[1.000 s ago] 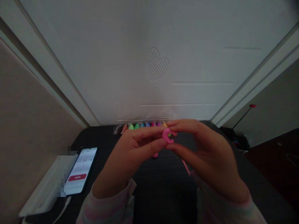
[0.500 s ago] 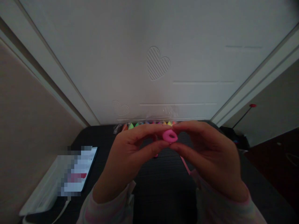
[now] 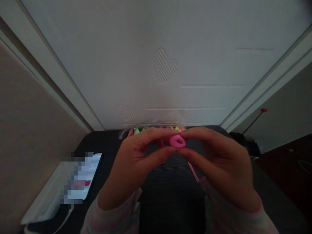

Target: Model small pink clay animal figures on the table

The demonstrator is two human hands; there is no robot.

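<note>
Between my two hands is a small pink piece of modelling clay (image 3: 173, 142), soft-looking and rounded, with an oval hole in its near end. My left hand (image 3: 143, 152) pinches it from the left, fingers above and thumb below. From the right, my right hand (image 3: 216, 159) closes on it in the same way, so the fingertips of both hands nearly meet. Behind the left fingers another pink thing (image 3: 162, 162) is mostly hidden. A thin pink strip (image 3: 193, 170) shows beside my right wrist, partly covered by it.
A dark table (image 3: 170, 195) lies under my hands. Along its back edge is a clear plastic bag (image 3: 123, 133) with several coloured pieces. A lit phone (image 3: 94, 172) with a white cable (image 3: 64, 224) lies at left. A white panel (image 3: 207, 58) with heart reliefs rises behind.
Almost nothing differs. Both hands keep the pink clay at the same spot, with only a slight shift of the fingers.
</note>
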